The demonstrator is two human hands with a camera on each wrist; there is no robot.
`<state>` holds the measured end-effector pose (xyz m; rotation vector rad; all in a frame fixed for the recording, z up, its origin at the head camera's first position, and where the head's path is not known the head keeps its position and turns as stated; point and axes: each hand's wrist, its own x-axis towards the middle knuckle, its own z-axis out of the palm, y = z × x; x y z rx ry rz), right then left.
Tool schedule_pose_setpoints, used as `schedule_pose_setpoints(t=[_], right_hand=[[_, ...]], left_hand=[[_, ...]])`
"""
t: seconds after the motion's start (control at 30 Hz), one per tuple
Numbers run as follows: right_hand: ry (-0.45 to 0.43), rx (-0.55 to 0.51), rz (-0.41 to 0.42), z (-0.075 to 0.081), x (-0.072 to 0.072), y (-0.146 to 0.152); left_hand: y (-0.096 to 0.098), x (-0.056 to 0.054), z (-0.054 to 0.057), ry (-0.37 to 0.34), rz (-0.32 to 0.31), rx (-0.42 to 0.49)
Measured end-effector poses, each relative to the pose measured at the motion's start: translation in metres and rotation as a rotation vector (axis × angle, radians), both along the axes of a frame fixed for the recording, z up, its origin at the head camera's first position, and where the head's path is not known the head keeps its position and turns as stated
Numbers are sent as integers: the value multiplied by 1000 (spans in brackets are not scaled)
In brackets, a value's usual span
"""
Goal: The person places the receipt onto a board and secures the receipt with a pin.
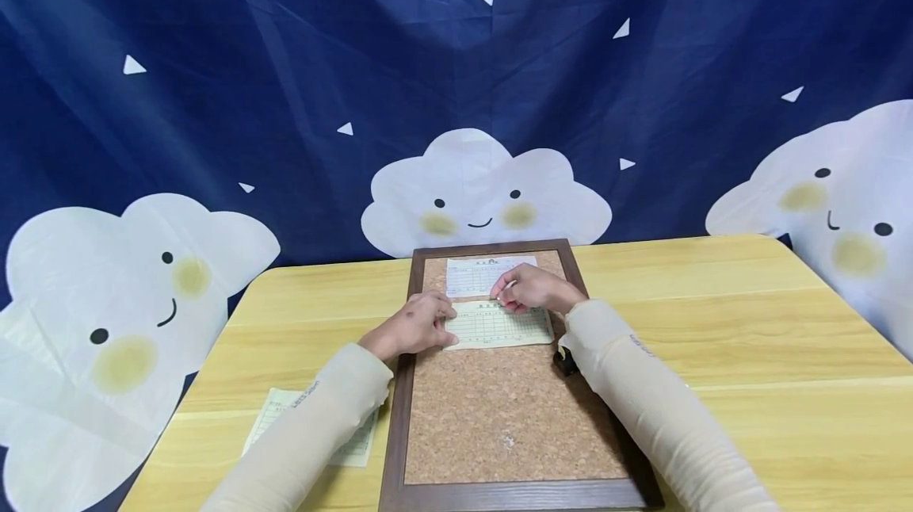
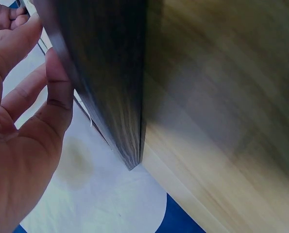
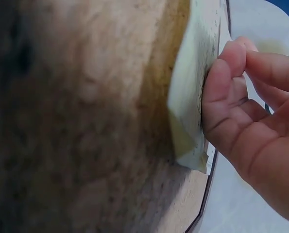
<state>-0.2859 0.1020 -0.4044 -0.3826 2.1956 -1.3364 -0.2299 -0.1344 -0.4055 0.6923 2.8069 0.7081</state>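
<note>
A framed cork board point(image 1: 509, 417) lies on the table. Across its upper part is a pale green printed form point(image 1: 499, 328), below a white printed form point(image 1: 471, 278). My left hand point(image 1: 419, 323) touches the green form's left edge with spread, bent fingers. At that form's top edge, my right hand point(image 1: 533, 290) pinches a small pale thing, mostly hidden by the fingertips. The right wrist view shows the thumb meeting the fingers, and the green form point(image 3: 185, 107) lifting away from the cork along its lower edge.
More pale green forms point(image 1: 357, 441) lie on the table left of the board, partly under the left sleeve. A small black object point(image 1: 565, 361) sits by the board's right side, partly covered by the right forearm. A blue cloud-patterned curtain point(image 1: 314, 44) hangs behind the table.
</note>
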Motion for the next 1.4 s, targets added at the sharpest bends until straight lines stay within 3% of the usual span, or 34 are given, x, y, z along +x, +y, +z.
schedule_pose_setpoints(t=[0.5, 0.87, 1.4], right_hand=[[58, 85, -46, -2, 0, -2], [90, 129, -24, 0, -1, -5], [77, 170, -69, 1, -2, -8]], left_hand=[[-2, 0, 0, 46, -56, 1], [0, -1, 0, 48, -46, 1], [0, 1, 0, 22, -31, 15]])
